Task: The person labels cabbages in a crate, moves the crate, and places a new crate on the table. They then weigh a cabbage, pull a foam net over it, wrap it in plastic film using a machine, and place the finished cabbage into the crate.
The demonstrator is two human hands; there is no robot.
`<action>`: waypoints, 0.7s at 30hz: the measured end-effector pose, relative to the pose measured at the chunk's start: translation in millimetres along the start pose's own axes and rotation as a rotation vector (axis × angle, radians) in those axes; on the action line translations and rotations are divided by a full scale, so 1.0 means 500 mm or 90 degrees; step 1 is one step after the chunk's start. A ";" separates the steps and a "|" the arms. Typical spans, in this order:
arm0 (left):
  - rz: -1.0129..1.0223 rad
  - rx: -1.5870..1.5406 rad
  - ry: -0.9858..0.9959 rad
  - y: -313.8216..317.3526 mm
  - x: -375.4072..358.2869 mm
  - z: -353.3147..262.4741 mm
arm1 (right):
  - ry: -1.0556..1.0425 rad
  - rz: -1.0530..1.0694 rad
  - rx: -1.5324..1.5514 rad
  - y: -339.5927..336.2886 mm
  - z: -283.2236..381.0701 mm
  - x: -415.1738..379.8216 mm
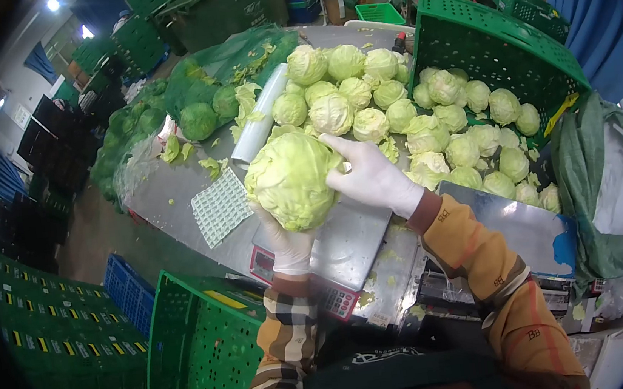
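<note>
A large pale green cabbage (291,180) is held between my two gloved hands, above a metal weighing scale (351,242). My left hand (285,244) supports it from below on its left side, with the fingers partly hidden behind it. My right hand (370,173) grips its upper right side with thumb and fingers. Just behind the cabbage lies a roll of clear film (261,116). Many more cabbages (331,114) are heaped beyond and to the right of my right hand. A white textured mat (221,208) lies left of the held cabbage.
A tipped green crate (498,53) stands behind the heap at the right. Netted cabbages (199,120) lie at the back left. An upright green crate (210,349) is at the lower left. A flat metal plate (516,226) and a green sack (607,186) are at the right.
</note>
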State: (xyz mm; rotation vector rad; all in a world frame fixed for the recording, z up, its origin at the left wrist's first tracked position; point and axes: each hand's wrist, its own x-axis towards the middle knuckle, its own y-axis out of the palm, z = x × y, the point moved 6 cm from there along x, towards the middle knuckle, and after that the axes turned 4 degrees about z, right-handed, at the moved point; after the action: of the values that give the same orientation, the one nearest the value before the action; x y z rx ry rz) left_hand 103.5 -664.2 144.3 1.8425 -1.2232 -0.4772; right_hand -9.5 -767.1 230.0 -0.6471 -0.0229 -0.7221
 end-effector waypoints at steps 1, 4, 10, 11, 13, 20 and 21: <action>-0.009 -0.052 -0.020 0.004 -0.001 0.004 | 0.000 0.000 0.002 0.002 -0.013 0.003; -0.001 -0.106 -0.036 0.008 0.007 0.006 | 0.042 -0.069 0.089 -0.040 -0.078 0.028; 0.000 -0.123 0.021 -0.004 0.038 -0.024 | -0.074 -0.211 -0.319 -0.072 -0.140 0.052; 0.000 -0.125 0.021 -0.011 0.045 -0.017 | -0.060 -0.134 -0.163 -0.038 -0.106 0.045; -0.017 -0.124 0.046 -0.025 0.058 -0.007 | -0.013 -0.030 0.026 0.023 -0.004 0.018; -0.023 0.020 0.123 0.005 0.054 -0.004 | 0.002 -0.047 0.124 0.074 -0.044 0.006; -0.024 0.016 0.112 0.003 0.053 -0.003 | -0.008 -0.042 0.156 0.071 -0.043 0.004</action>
State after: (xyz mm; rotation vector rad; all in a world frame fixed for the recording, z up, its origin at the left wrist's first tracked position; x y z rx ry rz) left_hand 115.6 -687.2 150.3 1.8896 -1.0819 -0.3139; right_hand 9.8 -760.2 194.0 -0.4174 -0.1420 -0.7642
